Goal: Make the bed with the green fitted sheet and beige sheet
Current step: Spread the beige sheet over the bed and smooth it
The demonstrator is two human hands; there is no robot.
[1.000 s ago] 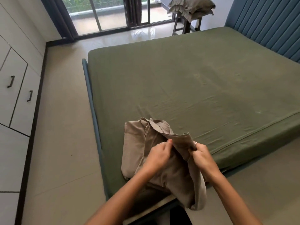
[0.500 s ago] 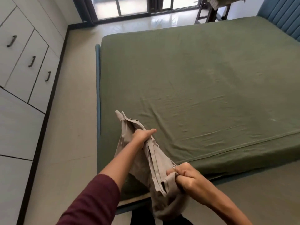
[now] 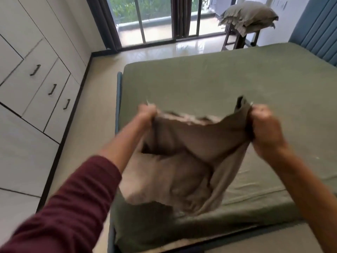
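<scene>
The green fitted sheet [image 3: 209,83] covers the whole mattress, with light creases near the front edge. Above the bed's near corner I hold the beige sheet [image 3: 182,161] up in the air. My left hand [image 3: 146,111] grips its top edge on the left and my right hand [image 3: 264,123] grips the top edge on the right. The edge is stretched between my fists, and the still partly folded cloth hangs below them in bunched layers over the bed corner.
White wardrobe doors with dark handles [image 3: 52,89] line the left wall. A strip of floor [image 3: 94,110] runs between them and the bed. Pillows [image 3: 248,19] lie stacked on a stool by the glass doors. A blue headboard [image 3: 315,28] stands at the right.
My hands have moved apart and upward, spreading the beige sheet's top edge between them. Before, they held the bundle close together low at the bed corner.
</scene>
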